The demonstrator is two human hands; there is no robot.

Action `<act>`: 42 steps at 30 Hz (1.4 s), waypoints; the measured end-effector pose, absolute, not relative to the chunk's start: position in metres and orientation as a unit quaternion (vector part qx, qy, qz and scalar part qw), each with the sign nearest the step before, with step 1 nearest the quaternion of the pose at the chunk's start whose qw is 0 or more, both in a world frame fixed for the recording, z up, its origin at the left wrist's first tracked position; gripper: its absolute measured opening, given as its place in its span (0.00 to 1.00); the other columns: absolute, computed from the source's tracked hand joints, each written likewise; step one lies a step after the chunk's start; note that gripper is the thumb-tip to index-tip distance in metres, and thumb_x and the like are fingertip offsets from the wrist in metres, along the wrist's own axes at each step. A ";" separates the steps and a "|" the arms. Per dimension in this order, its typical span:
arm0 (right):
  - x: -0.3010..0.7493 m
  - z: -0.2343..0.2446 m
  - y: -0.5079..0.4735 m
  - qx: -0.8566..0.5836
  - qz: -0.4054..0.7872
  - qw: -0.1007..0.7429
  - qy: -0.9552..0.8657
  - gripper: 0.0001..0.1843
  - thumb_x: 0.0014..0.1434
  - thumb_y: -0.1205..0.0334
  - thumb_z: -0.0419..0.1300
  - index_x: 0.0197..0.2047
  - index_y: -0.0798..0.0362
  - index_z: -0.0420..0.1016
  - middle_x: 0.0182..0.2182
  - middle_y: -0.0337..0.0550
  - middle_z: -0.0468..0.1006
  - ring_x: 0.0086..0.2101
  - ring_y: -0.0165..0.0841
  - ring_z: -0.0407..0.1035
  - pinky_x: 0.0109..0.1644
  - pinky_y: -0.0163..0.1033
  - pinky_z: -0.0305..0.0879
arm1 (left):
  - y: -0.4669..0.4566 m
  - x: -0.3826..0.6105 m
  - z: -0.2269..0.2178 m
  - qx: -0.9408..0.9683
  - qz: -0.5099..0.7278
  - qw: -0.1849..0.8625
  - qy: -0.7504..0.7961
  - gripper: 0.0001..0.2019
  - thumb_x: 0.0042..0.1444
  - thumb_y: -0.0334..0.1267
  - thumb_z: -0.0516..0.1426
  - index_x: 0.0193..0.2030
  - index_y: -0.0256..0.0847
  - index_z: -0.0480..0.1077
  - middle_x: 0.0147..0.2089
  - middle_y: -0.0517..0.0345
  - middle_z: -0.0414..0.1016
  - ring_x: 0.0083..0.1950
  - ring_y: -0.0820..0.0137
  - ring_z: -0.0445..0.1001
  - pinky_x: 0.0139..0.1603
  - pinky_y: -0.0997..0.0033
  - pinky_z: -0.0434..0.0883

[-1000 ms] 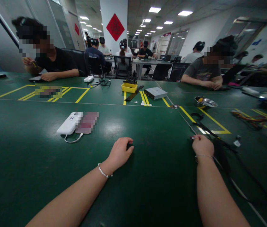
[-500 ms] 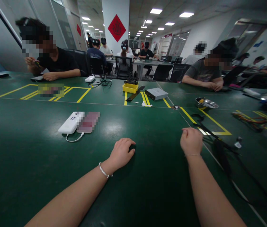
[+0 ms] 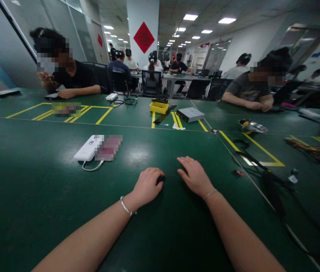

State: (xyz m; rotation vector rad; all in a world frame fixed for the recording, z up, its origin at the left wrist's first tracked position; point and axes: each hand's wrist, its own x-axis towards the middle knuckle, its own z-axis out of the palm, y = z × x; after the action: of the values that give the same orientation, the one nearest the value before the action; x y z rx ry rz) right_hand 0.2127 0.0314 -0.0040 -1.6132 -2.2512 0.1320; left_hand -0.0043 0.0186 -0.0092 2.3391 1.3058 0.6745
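Note:
My left hand (image 3: 148, 185) rests palm down on the green table (image 3: 137, 234), its thumb apart from the loosely bent fingers and nothing visible in it. Facing it across a small gap, my right hand (image 3: 196, 176) is open with its fingers stretched out, also holding nothing I can see. A small red and dark piece (image 3: 238, 173) lies to the right of my right hand; its kind is too small to make out. To the left of my left hand lie a white power bank (image 3: 89, 148) marked 15 and a blurred-out phone-like slab (image 3: 109, 148), with a short white cable (image 3: 93, 169) beside them.
Black straps and cables (image 3: 270, 189) stretch along the right side. Farther back are a yellow bin (image 3: 159, 108), a grey box (image 3: 190, 114), a metal bowl (image 3: 253, 125) and coloured wires (image 3: 307, 147). Two people sit across the table, a forearm (image 3: 83, 90) of one resting on it.
My right hand has moved left toward my left hand and gone from a closed fist to open. The small red piece now shows near where the fist was. My left hand stays nearly still.

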 end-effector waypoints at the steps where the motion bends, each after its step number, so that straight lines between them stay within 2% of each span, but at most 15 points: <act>1: 0.231 -0.001 0.034 -0.622 0.001 0.183 -0.761 0.25 0.57 0.58 0.46 0.58 0.52 0.60 0.54 0.50 0.65 0.56 0.43 0.53 0.57 0.54 0.48 | 0.018 -0.005 -0.009 0.832 0.235 0.189 0.466 0.12 0.50 0.32 0.53 0.43 0.43 0.68 0.47 0.55 0.70 0.51 0.63 0.65 0.52 0.59 0.61; 4: 0.290 0.004 0.037 -0.772 -0.098 0.160 -0.608 0.26 0.53 0.65 0.48 0.56 0.59 0.62 0.52 0.57 0.66 0.54 0.48 0.55 0.54 0.55 0.51 | 0.018 -0.005 -0.008 0.832 0.228 0.193 0.467 0.12 0.51 0.33 0.53 0.43 0.43 0.68 0.48 0.56 0.70 0.51 0.63 0.65 0.53 0.59 0.61; 8: 0.348 -0.004 0.031 -0.872 -0.038 0.122 -0.472 0.28 0.48 0.63 0.51 0.54 0.60 0.65 0.50 0.61 0.65 0.48 0.50 0.62 0.47 0.49 0.60 | 0.018 -0.005 -0.008 0.834 0.232 0.197 0.460 0.11 0.51 0.33 0.53 0.42 0.43 0.69 0.48 0.56 0.70 0.52 0.63 0.64 0.53 0.58 0.60; 12: 0.362 -0.010 0.028 -0.881 0.012 0.120 -0.457 0.21 0.48 0.65 0.50 0.45 0.56 0.73 0.43 0.56 0.71 0.41 0.46 0.67 0.40 0.46 0.62 | 0.018 -0.006 -0.008 0.831 0.234 0.203 0.463 0.11 0.51 0.32 0.53 0.41 0.43 0.70 0.48 0.55 0.69 0.51 0.62 0.65 0.52 0.57 0.60; 15: 0.357 -0.008 0.029 -0.882 0.010 0.153 -0.445 0.17 0.50 0.63 0.49 0.39 0.54 0.75 0.37 0.52 0.73 0.35 0.42 0.68 0.35 0.44 0.62 | 0.018 -0.006 -0.007 0.829 0.235 0.209 0.461 0.11 0.51 0.32 0.53 0.41 0.43 0.70 0.48 0.55 0.69 0.51 0.62 0.64 0.52 0.57 0.60; 20: 0.352 -0.006 0.027 -0.879 0.003 0.236 -0.414 0.17 0.52 0.59 0.50 0.43 0.52 0.71 0.35 0.47 0.74 0.32 0.39 0.67 0.34 0.42 0.61 | 0.019 -0.006 -0.009 0.832 0.237 0.214 0.454 0.10 0.51 0.33 0.53 0.41 0.44 0.70 0.47 0.56 0.70 0.51 0.62 0.65 0.52 0.57 0.60; 25: 0.353 -0.007 0.027 -0.870 -0.009 0.254 -0.422 0.18 0.52 0.60 0.50 0.45 0.54 0.69 0.37 0.49 0.74 0.33 0.39 0.67 0.36 0.43 0.61 | 0.020 -0.008 -0.009 0.840 0.236 0.223 0.434 0.09 0.51 0.34 0.54 0.39 0.44 0.70 0.47 0.58 0.71 0.51 0.63 0.65 0.52 0.58 0.59; 28: 0.338 -0.001 0.030 -0.822 -0.074 0.306 -0.474 0.16 0.53 0.62 0.50 0.44 0.56 0.69 0.38 0.51 0.73 0.37 0.40 0.67 0.39 0.45 0.62 | 0.019 -0.007 -0.005 0.825 0.248 0.245 0.445 0.10 0.53 0.36 0.53 0.42 0.44 0.69 0.46 0.56 0.72 0.50 0.63 0.66 0.52 0.59 0.60; 31: 0.294 0.007 0.032 -0.695 -0.108 0.351 -0.618 0.15 0.54 0.64 0.50 0.44 0.56 0.69 0.37 0.51 0.73 0.39 0.39 0.66 0.44 0.46 0.62 | 0.017 -0.004 -0.002 0.794 0.268 0.302 0.455 0.13 0.56 0.40 0.50 0.47 0.43 0.65 0.43 0.54 0.72 0.46 0.64 0.68 0.48 0.62 0.63; 35: 0.206 0.009 0.023 -0.471 -0.035 0.322 -0.820 0.16 0.56 0.68 0.49 0.47 0.52 0.67 0.39 0.47 0.73 0.41 0.36 0.65 0.47 0.43 0.63 | 0.015 -0.001 -0.003 0.747 0.296 0.407 0.434 0.17 0.57 0.42 0.49 0.52 0.41 0.60 0.39 0.55 0.73 0.40 0.67 0.70 0.43 0.65 0.65; 39: 0.151 0.007 0.008 -0.350 0.019 0.298 -0.888 0.19 0.56 0.71 0.49 0.50 0.52 0.65 0.40 0.46 0.73 0.41 0.34 0.65 0.47 0.41 0.64 | 0.020 -0.001 -0.006 0.689 0.350 0.497 0.396 0.08 0.56 0.37 0.49 0.38 0.37 0.65 0.33 0.56 0.71 0.34 0.70 0.69 0.37 0.69 0.65; 42: 0.158 0.011 0.010 -0.377 0.014 0.324 -0.868 0.18 0.56 0.66 0.51 0.51 0.52 0.65 0.45 0.48 0.70 0.46 0.35 0.63 0.51 0.43 0.62 | 0.023 -0.001 -0.004 0.611 0.363 0.585 0.391 0.08 0.55 0.38 0.50 0.35 0.37 0.65 0.27 0.59 0.70 0.29 0.73 0.68 0.31 0.73 0.63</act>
State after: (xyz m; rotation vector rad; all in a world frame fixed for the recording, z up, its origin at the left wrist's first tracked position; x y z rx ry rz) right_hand 0.1583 0.0105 0.0114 -0.9893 -2.2764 0.0361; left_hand -0.0007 0.0228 -0.0037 1.4258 0.9127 0.8461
